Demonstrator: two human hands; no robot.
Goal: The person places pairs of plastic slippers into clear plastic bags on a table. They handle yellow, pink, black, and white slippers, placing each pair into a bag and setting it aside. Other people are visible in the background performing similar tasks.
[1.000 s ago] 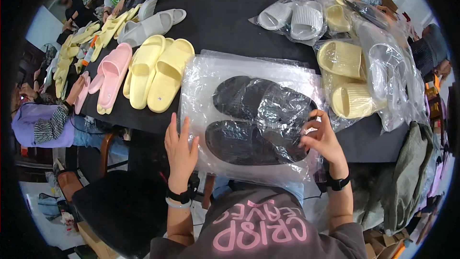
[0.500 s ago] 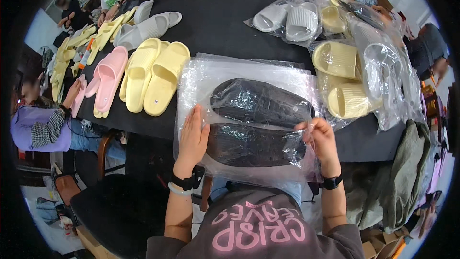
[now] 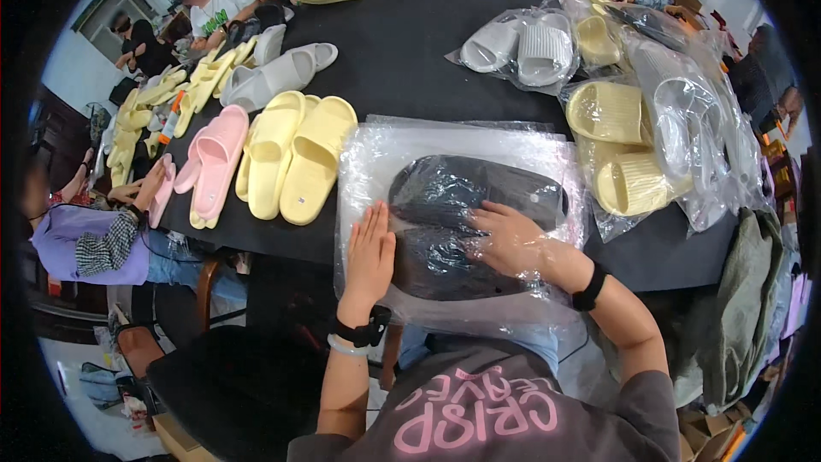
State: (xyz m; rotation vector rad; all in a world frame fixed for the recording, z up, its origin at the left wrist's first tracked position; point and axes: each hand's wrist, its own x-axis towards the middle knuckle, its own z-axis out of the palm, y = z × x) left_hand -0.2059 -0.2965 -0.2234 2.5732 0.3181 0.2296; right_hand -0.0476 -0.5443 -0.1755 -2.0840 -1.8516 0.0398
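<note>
A pair of black slippers (image 3: 440, 181) lies side by side inside a clear plastic bag (image 3: 534, 301) in front of me. Beneath it is a stack of flat clear bags (image 3: 369, 147). My left hand (image 3: 369, 257) rests flat on the plastic at the left ends of the slippers, its fingers stretched out and together. Over the middle of the pair, my right hand (image 3: 513, 244) lies palm down with fingers spread. Whether that hand is on top of the film or under it, I cannot tell. Neither hand grips anything.
Loose yellow slippers (image 3: 318, 162), pink slippers (image 3: 218, 162) and grey slippers (image 3: 286, 77) stand to the left on the black table (image 3: 410, 43). Bagged yellow slippers (image 3: 633, 184) and bagged grey slippers (image 3: 543, 51) pile up at the right. Other people sit around the table.
My right hand has let go of the bag's right edge and moved left across the slippers, its fingers now spread. The left hand keeps its place on the plastic.
</note>
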